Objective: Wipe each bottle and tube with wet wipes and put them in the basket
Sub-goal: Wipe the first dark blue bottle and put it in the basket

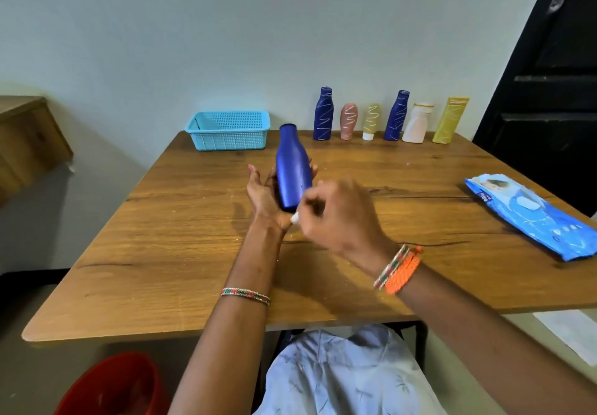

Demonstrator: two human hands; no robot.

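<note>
Smooth satin-blue bottle (pixel 293 169), perforated plastic basket (pixel 228 131), grained wooden table (pixel 181 237), glossy wipes pack (pixel 533 217)

Both forearms reach forward, wrists close together. The left hand (pixel 263 195) lies palm up, fingers extended and slightly curled around the blue bottle (pixel 293 172) resting across them. The right hand (pixel 336 214), blurred, is curled beside the bottle's lower end, its fingertips (pixel 305 211) pinching a small white wipe (pixel 294 218) just below them.
</note>
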